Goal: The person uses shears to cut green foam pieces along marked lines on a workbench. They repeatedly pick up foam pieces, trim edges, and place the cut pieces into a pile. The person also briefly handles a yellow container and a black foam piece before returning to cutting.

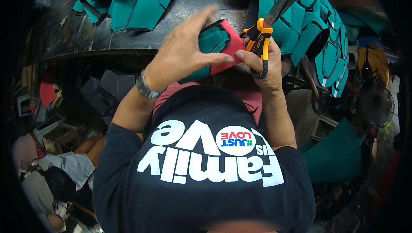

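Between my hands, at the near edge of the dark table, is a sewn fabric piece [231,42], teal on one side and red on the other, with black edging. My left hand [180,46] curls over it, thumb pressed to the red part and the forefinger raised and blurred. My right hand [268,67] carries scissors [262,37] with yellow and black handles. Their blades point up to the right, slightly apart and away from the fabric. The right thumb tip meets the red edge; its other fingers are partly hidden behind the handles.
Stacked teal pieces [322,31] with black trim cover the right end of the dark table [86,39]. More teal pieces [143,3] lie at the far left. A fan [377,106] stands at right, near a teal sheet [337,153]. Another person [71,164] sits at lower left.
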A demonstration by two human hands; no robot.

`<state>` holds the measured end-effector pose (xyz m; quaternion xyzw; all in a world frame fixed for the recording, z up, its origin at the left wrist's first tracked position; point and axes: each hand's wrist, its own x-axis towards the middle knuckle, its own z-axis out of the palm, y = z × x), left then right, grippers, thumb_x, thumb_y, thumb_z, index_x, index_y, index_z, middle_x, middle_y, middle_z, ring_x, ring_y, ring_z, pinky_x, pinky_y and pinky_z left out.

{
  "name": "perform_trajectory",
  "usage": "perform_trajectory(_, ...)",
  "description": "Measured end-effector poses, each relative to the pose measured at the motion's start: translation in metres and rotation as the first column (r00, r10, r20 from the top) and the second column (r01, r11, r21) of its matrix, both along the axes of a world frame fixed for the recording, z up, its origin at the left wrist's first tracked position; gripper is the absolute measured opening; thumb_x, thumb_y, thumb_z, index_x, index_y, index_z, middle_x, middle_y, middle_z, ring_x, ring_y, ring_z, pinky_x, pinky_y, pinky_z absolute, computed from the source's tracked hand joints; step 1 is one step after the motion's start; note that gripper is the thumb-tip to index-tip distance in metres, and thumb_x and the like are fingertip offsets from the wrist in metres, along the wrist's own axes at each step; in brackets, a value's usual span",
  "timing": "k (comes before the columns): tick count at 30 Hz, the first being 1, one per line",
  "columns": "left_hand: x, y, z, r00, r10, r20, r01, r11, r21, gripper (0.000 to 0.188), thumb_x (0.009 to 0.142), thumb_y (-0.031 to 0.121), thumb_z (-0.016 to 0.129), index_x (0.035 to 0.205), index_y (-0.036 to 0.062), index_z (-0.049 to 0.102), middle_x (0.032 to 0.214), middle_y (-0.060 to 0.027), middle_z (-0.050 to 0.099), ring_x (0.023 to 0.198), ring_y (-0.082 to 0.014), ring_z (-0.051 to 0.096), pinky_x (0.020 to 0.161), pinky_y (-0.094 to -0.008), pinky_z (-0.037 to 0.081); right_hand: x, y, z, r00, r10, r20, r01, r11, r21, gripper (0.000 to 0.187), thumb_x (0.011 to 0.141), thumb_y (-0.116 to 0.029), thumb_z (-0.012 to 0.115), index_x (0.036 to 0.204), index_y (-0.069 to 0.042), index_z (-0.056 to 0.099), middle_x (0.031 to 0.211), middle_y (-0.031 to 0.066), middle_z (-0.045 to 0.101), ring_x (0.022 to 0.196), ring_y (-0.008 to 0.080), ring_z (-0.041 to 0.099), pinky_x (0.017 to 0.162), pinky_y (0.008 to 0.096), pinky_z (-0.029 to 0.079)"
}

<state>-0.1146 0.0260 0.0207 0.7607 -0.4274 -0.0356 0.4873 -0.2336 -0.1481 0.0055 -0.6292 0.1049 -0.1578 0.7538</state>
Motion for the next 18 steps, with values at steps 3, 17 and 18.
perform_trajectory(3,0.006,-0.003,-0.014,0.82,-0.179,-0.543,0.192,0.981,-0.033,0.044,0.07,0.021,0.085,0.101,-0.0018,0.065,0.088,-0.0085,0.068,0.079,-0.0135,0.064,0.074,-0.0273,0.052,-0.002,0.003,-0.003,1.0,0.015,-0.004,-0.015,1.0,0.022,0.041,0.072,-0.004,0.078,0.106,-0.002,0.056,0.088,0.0009,0.059,0.075,0.0063,0.057,0.065,0.0189,0.048)
perform_trajectory(17,0.014,0.013,-0.031,0.433,-0.18,-0.883,0.074,0.984,-0.164,0.03,0.074,0.012,0.08,0.099,0.0013,0.068,0.088,-0.0072,0.07,0.077,-0.0125,0.067,0.074,-0.0251,0.053,-0.039,-0.006,-0.009,0.867,0.299,-0.398,-0.251,0.953,0.169,0.025,0.078,-0.009,0.074,0.095,-0.002,0.057,0.073,0.0043,0.062,0.061,0.0091,0.06,0.054,0.0207,0.047)
perform_trajectory(18,0.016,0.016,-0.03,0.404,-0.199,-0.893,0.048,0.979,-0.196,0.029,0.074,0.012,0.079,0.098,0.0013,0.067,0.088,-0.0074,0.07,0.077,-0.013,0.067,0.074,-0.0252,0.053,-0.043,-0.006,-0.012,0.851,0.346,-0.396,-0.288,0.937,0.199,0.026,0.079,-0.014,0.072,0.097,-0.001,0.058,0.072,0.0055,0.062,0.061,0.0106,0.061,0.054,0.0217,0.048)
